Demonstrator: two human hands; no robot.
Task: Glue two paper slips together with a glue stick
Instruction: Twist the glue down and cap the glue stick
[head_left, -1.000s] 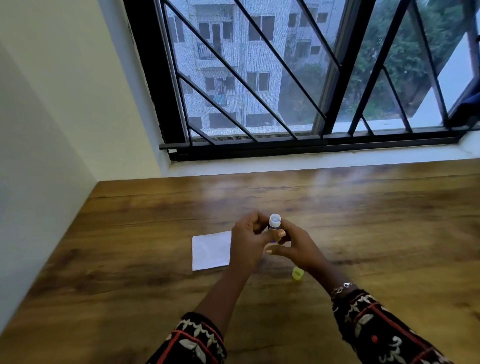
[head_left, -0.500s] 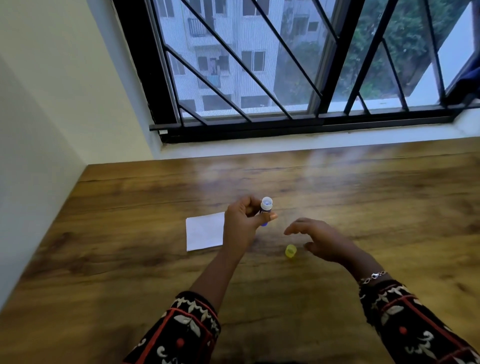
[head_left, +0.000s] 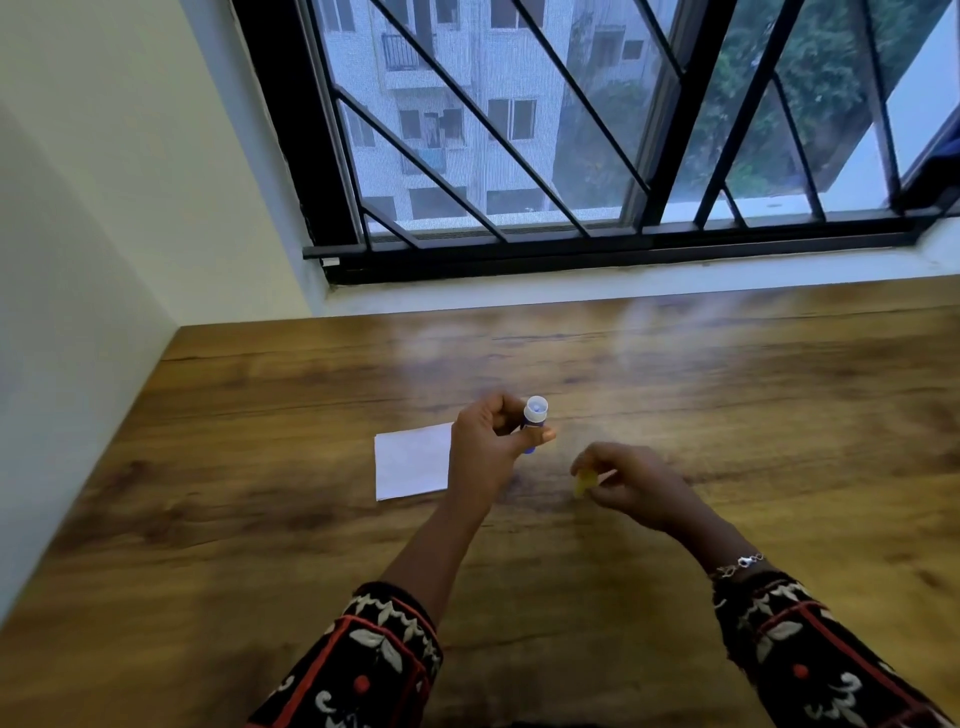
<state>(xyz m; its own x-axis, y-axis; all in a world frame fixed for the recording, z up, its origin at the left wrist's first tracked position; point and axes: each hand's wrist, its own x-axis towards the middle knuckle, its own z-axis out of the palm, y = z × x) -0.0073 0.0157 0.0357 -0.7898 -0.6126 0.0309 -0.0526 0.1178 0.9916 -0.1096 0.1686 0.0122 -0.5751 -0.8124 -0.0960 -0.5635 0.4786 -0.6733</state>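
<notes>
My left hand (head_left: 491, 441) holds a small glue stick (head_left: 534, 418) upright, its white open top showing and its blue body mostly hidden by the fingers. To its right, low over the table, my right hand (head_left: 636, 486) pinches the small yellow cap (head_left: 583, 483), which is blurred. White paper (head_left: 413, 461) lies flat on the wooden table (head_left: 260, 545) just left of my left hand; its right edge is covered by that hand, and I cannot tell whether it is one slip or two.
A white wall borders the table on the left. A window (head_left: 571, 156) with black bars runs along the far edge above a white sill. Patterned dark sleeves cover both forearms near the front edge.
My right hand let go of the glue stick, moved right and down to the table, and closed on the yellow cap that lay there. The left hand kept the stick upright.
</notes>
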